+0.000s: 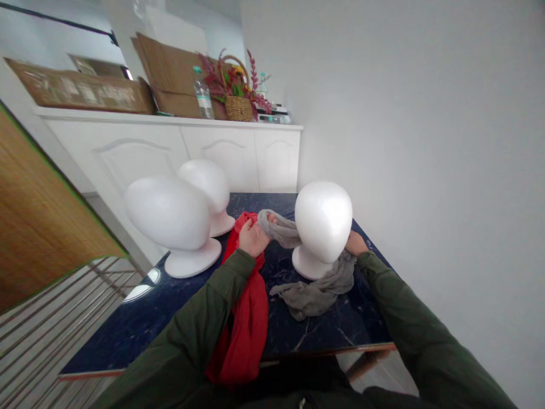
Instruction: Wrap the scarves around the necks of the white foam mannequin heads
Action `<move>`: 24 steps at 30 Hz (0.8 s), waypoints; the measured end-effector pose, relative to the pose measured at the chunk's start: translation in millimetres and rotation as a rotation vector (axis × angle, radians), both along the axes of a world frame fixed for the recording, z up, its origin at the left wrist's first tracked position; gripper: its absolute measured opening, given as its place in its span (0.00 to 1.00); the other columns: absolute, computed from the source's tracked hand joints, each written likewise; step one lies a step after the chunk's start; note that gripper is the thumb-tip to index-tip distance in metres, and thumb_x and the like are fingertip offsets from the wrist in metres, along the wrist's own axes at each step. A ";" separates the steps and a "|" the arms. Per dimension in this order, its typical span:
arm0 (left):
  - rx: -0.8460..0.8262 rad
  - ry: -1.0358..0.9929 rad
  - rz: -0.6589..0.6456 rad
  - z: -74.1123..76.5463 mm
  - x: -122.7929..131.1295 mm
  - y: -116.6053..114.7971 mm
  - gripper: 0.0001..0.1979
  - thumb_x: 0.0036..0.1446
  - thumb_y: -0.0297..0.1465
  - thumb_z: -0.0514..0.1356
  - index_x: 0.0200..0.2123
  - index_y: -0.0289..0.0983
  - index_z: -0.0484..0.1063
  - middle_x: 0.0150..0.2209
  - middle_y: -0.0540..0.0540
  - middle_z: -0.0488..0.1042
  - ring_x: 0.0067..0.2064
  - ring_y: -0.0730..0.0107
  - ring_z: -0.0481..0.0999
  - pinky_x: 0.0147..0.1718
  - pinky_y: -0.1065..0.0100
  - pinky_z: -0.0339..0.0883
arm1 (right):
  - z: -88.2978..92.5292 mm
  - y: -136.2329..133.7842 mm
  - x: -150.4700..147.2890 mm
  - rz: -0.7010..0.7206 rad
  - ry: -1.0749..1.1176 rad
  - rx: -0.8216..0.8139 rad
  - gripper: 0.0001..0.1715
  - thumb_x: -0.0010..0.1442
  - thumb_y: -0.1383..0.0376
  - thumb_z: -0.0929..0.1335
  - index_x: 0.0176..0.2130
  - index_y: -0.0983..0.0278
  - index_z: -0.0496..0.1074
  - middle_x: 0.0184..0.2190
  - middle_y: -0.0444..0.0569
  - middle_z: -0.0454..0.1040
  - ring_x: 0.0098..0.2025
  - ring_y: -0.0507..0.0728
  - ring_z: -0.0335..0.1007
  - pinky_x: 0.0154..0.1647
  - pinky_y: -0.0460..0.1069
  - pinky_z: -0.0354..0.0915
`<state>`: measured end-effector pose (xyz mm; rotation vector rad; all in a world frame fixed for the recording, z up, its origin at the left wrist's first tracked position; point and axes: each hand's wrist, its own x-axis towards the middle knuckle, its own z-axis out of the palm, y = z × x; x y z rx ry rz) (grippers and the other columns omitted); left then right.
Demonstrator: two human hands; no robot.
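A grey scarf (pixel 317 295) passes behind a white foam head (pixel 323 221) on the right part of the dark blue marbled table (pixel 170 307). My left hand (pixel 254 236) holds one end of it, left of the head, fingers curled into the cloth. At the right side of the head my right hand (pixel 356 243) is closed on the scarf, its fingertips partly hidden behind the head. The scarf's other end lies bunched in front of the base. A red scarf (pixel 251 318) runs under my left wrist and over the table's front edge.
Two more white foam heads (pixel 168 213) stand at the left. Behind is a white cabinet (pixel 221 147) with cardboard boxes (pixel 85 91), a bottle (pixel 203 96) and a flower basket (pixel 238 108). A metal rack (pixel 85 307) and a wooden panel (pixel 46 210) are at the left.
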<state>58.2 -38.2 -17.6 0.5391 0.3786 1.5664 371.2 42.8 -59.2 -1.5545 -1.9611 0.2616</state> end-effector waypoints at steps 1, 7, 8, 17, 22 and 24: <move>-0.028 0.009 -0.034 -7.9 0.4 -6.0 0.22 0.56 0.35 0.40 0.33 0.30 0.71 0.31 0.41 0.76 0.36 0.66 0.74 0.40 0.64 0.65 | -12.9 -8.5 3.7 -0.008 -0.012 -0.013 0.19 0.50 0.63 0.65 0.41 0.71 0.70 0.39 0.58 0.72 0.41 0.61 0.68 0.42 0.52 0.62; -0.105 0.352 -0.391 -43.7 13.7 -39.9 0.13 0.43 0.27 0.53 0.33 0.30 0.73 0.28 0.41 0.76 0.27 0.66 0.73 0.26 0.69 0.65 | -47.9 -55.4 22.4 -0.002 -0.185 -0.045 0.41 0.46 0.60 0.67 0.56 0.73 0.54 0.50 0.63 0.64 0.50 0.65 0.61 0.49 0.56 0.57; -0.092 0.428 -0.431 -46.4 18.2 -43.3 0.13 0.43 0.26 0.55 0.34 0.31 0.73 0.27 0.42 0.75 0.25 0.69 0.72 0.24 0.72 0.63 | -45.3 -60.1 24.0 -0.029 -0.187 -0.082 0.38 0.46 0.61 0.67 0.55 0.72 0.57 0.48 0.62 0.65 0.49 0.66 0.62 0.47 0.56 0.58; 0.073 0.891 -0.542 -60.9 48.8 -46.7 0.15 0.39 0.25 0.62 0.35 0.32 0.72 0.22 0.49 0.73 0.21 0.75 0.68 0.22 0.73 0.61 | -31.8 -107.6 -2.2 0.095 0.591 -0.696 0.16 0.50 0.59 0.63 0.33 0.67 0.72 0.30 0.52 0.75 0.35 0.58 0.71 0.37 0.51 0.65; 0.320 1.075 -0.482 -63.0 55.8 -48.4 0.20 0.36 0.23 0.63 0.39 0.34 0.70 0.33 0.45 0.75 0.37 0.64 0.73 0.39 0.66 0.64 | -43.6 -147.3 -64.9 0.308 1.432 -1.096 0.15 0.47 0.63 0.67 0.37 0.66 0.69 0.31 0.50 0.75 0.36 0.57 0.71 0.38 0.51 0.66; 0.402 1.132 -0.407 -63.3 56.0 -49.3 0.23 0.36 0.22 0.63 0.41 0.34 0.69 0.38 0.44 0.74 0.43 0.62 0.71 0.44 0.64 0.62 | -41.3 -154.2 -84.9 0.342 1.560 -1.151 0.14 0.49 0.64 0.65 0.38 0.66 0.68 0.31 0.49 0.75 0.36 0.57 0.71 0.38 0.52 0.67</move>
